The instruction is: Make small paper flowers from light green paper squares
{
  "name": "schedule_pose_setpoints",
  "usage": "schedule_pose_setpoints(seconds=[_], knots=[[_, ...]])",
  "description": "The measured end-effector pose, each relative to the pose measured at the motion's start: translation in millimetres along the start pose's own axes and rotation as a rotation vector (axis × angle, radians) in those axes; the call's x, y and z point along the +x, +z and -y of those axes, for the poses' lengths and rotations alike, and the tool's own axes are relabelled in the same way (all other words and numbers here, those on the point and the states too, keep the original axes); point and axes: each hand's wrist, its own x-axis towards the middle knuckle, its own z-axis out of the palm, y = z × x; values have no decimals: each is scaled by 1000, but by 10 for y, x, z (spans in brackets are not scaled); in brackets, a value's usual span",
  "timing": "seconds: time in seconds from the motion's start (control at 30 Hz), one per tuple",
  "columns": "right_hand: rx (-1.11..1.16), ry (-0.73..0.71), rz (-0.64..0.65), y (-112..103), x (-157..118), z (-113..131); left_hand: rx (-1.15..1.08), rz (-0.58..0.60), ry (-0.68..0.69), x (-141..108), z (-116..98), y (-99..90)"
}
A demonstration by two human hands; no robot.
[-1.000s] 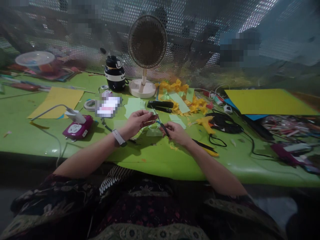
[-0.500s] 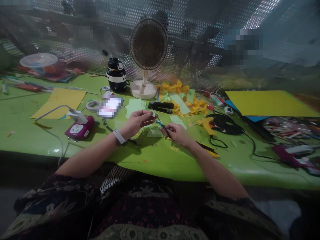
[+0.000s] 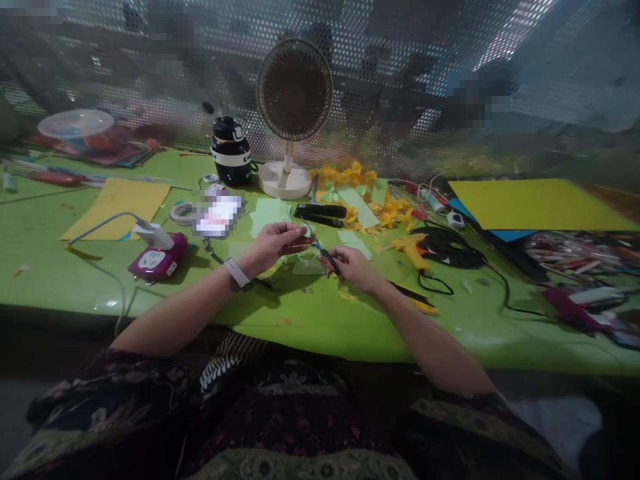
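My right hand is closed around a pair of scissors with dark handles and some blue near the pivot. Its thin blades point up and left, close to the fingertips of my left hand. That hand, with a pale watch strap at the wrist, pinches a small pale green piece of paper, partly hidden by the fingers. Pale green paper scraps lie on the table under both hands. A black stapler lies just beyond them, beside light green paper sheets.
A desk fan and dark bottle stand at the back. Yellow paper flowers lie beside the fan. To the right is a yellow glue gun; to the left, a phone and purple power adapter with a cable.
The pale green piece shows more clearly at my left fingertips, and the scissors blades have shifted slightly against it. Both hands stay almost in place; the whole view has moved slightly.
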Motion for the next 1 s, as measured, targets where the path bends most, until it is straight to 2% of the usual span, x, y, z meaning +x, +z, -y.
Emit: schedule_pose_setpoints(seconds=[1.0], knots=[[-29,4,22,6,-53,62,33,-52,2,-5,-54,7]])
